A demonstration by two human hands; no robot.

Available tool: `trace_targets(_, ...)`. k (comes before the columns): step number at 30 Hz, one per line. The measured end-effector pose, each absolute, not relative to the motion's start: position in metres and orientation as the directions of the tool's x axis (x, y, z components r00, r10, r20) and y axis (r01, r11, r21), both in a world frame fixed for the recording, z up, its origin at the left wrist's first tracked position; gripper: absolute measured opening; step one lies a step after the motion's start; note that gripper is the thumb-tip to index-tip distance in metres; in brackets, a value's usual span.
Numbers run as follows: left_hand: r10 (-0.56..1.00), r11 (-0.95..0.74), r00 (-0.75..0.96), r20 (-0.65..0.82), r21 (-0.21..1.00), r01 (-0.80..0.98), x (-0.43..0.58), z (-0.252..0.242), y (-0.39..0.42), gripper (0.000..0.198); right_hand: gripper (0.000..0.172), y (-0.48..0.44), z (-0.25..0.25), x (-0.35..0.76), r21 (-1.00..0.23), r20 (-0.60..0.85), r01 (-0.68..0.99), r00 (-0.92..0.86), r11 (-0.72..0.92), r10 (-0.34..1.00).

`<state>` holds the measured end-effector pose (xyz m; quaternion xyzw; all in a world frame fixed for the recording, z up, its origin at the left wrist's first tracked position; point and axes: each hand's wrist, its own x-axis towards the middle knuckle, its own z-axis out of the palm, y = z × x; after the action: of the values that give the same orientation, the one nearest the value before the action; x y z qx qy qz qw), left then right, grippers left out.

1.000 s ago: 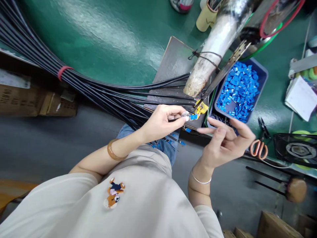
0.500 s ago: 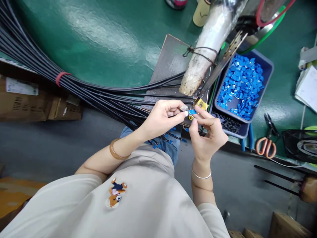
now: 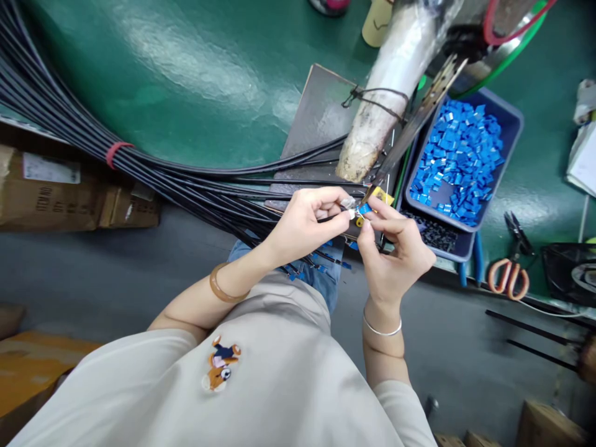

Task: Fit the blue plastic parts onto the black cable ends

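Observation:
My left hand (image 3: 310,223) pinches the silvery left end of a small blue connector (image 3: 365,209), with pale covers on the thumb and fingertip. From the other side my right hand (image 3: 392,251) has its index finger and thumb closed at the connector's right end, where thin wires show. Just above the connector is the tip of a slanted metal bar (image 3: 395,152). A yellow piece (image 3: 382,196) sits behind my right fingers. Black cables (image 3: 223,189) run in from the left, and several ends with blue pieces hang over my lap. Fine detail between the fingertips is too small to tell.
A bin of blue pieces (image 3: 514,139) overlaps a lower bin holding small black parts (image 3: 435,236). Orange-handled scissors (image 3: 507,277) lie at the table's right edge. A whitish wrapped pipe (image 3: 382,93) hangs over the dark board (image 3: 316,105). Cardboard boxes (image 3: 51,198) stand at left.
The view has shifted slightly, so the bins and scissors appear further right. The blue connector is tilted a little more between my fingers; both hands keep their pinch.

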<state>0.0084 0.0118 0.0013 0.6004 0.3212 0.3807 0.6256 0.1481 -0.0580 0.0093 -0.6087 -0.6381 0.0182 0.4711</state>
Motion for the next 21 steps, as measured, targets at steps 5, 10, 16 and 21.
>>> trace_targets(5, 0.858, 0.018, 0.511, 0.052, 0.991, -0.131, 0.0096, 0.0020, 0.0127, 0.007, 0.009, -0.0566, 0.0096, 0.1473, -0.608, 0.578, 0.751, 0.198, 0.257, 0.791)
trace_targets(10, 0.865, 0.026, 0.501, 0.029, 0.994, -0.103, 0.0098, 0.0022, 0.0125, 0.007, 0.007, -0.0562, 0.0111, 0.1471, -0.610, 0.564, 0.751, 0.190, 0.251, 0.803)
trace_targets(16, 0.865, 0.033, 0.501, 0.016, 0.995, -0.089, 0.0084, 0.0035, 0.0119, 0.009, 0.006, -0.0564, 0.0120, 0.1472, -0.616, 0.561, 0.746, 0.191, 0.253, 0.806)
trace_targets(21, 0.864, 0.023, 0.503, 0.016, 0.997, -0.072, 0.0073, 0.0078, 0.0112, 0.008, 0.006, -0.0581, 0.0155, 0.1451, -0.608, 0.562, 0.759, 0.202, 0.235, 0.802)
